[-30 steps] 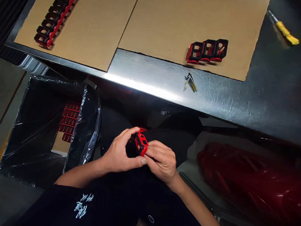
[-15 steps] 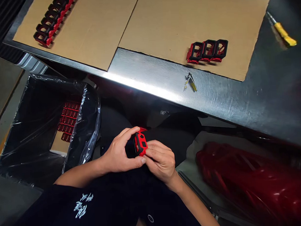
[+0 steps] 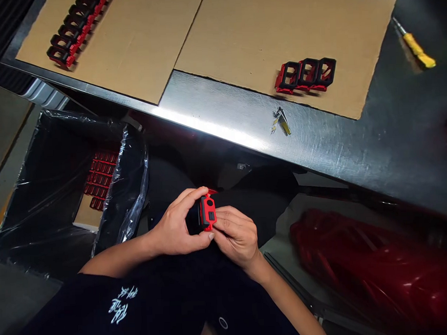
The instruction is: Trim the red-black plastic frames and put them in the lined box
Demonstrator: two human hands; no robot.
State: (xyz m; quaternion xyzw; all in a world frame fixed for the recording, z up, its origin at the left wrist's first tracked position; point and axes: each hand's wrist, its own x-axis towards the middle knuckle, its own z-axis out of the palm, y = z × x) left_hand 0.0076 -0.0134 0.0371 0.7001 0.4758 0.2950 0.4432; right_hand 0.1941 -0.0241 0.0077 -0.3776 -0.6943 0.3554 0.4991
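**Item in hand:** one red-and-black moulded plastic frame [image 3: 207, 213], held upright between your hands, below the bench edge and above your lap. Your left hand [image 3: 176, 224] is curled closed around it, fingers and thumb gripping. Your right hand [image 3: 236, 235] is nearly closed, with its fingertips [image 3: 221, 225] pressed against the frame's near side.

**Handling:** judged light and stiff, with smooth faces that may slip. Take it by the solid outer edges, not the thin parts around its openings.

**On the steel bench [image 3: 222, 119]:** two tan corrugated cardboard sheets [image 3: 262, 29]; a group of three black-and-red frames [image 3: 306, 75] on the right sheet; at least six black-and-red frames in a line [image 3: 74, 33] on the left sheet, running out of view; one yellow-handled screwdriver [image 3: 415, 51]; one small steel-and-yellow hand tool [image 3: 281, 121].

**Below the bench:** one black bin lined with clear plastic film [image 3: 48, 193], holding rows of red frames [image 3: 101, 179], too many to count; one bundle of red plastic-wrapped goods [image 3: 370, 270].
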